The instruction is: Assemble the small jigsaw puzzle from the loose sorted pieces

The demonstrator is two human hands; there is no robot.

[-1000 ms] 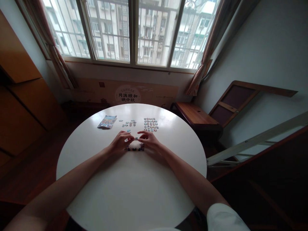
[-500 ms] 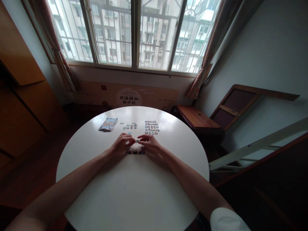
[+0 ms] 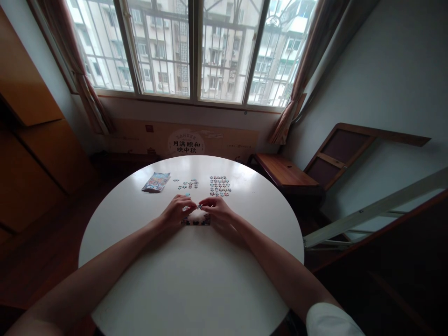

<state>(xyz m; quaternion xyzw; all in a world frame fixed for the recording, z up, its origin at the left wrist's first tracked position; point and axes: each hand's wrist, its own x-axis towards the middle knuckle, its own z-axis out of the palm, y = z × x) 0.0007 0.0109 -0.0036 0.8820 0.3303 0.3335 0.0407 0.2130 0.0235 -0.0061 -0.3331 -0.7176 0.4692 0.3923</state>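
Observation:
A small jigsaw puzzle piece is held up between my two hands, over the far side of a partly joined puzzle. My right hand pinches it from the right with thumb and forefinger. From the left, the closed thumb and forefinger of my left hand meet its edge. The joined part shows a dark, colourful bottom strip; my hands hide some of its sides. Just beyond my left fingers lies a light blue piece.
Loose puzzle pieces lie scattered past my hands. Further right, several more stand in neat rows. A colourful packet rests at the left on the round white table. A wooden bench stands behind.
The piece between my fingertips has turned slightly and now shows a lighter side. Both hands stay almost in place; the whole view has shifted a little.

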